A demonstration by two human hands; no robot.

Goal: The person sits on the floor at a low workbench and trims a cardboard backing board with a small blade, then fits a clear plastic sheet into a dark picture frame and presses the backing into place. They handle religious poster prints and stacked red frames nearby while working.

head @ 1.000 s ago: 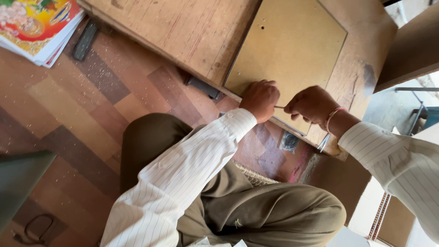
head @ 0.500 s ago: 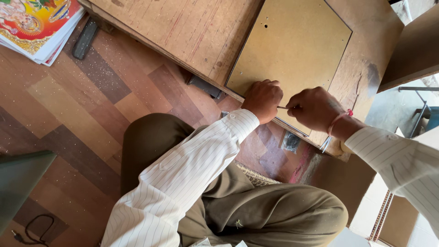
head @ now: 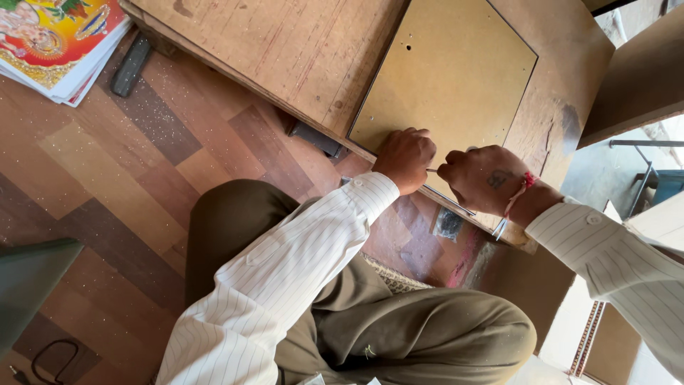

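A tan hardboard panel [head: 456, 78] with small drilled holes lies on a larger worn wooden board [head: 285, 50]. Both of my hands are at the panel's near edge. My left hand [head: 405, 158] is curled into a fist on that edge. My right hand [head: 484, 178], with a red thread at the wrist, sits just beside it. A thin metal rod [head: 432, 170] spans the small gap between them, and both hands pinch it. A narrow metal strip [head: 450, 201] runs along the board's edge under my right hand. My bent legs in olive trousers [head: 399, 328] are below.
A stack of colourful printed sheets [head: 50, 36] lies on the wood-pattern floor [head: 107, 178] at top left, with a dark flat bar [head: 132, 64] beside it. A green object [head: 28, 285] sits at the left edge. Other boards [head: 641, 71] stand at the right.
Both hands have stayed together at the panel's edge. They sit a little further right in the view, and the right hand has closed in on the left.
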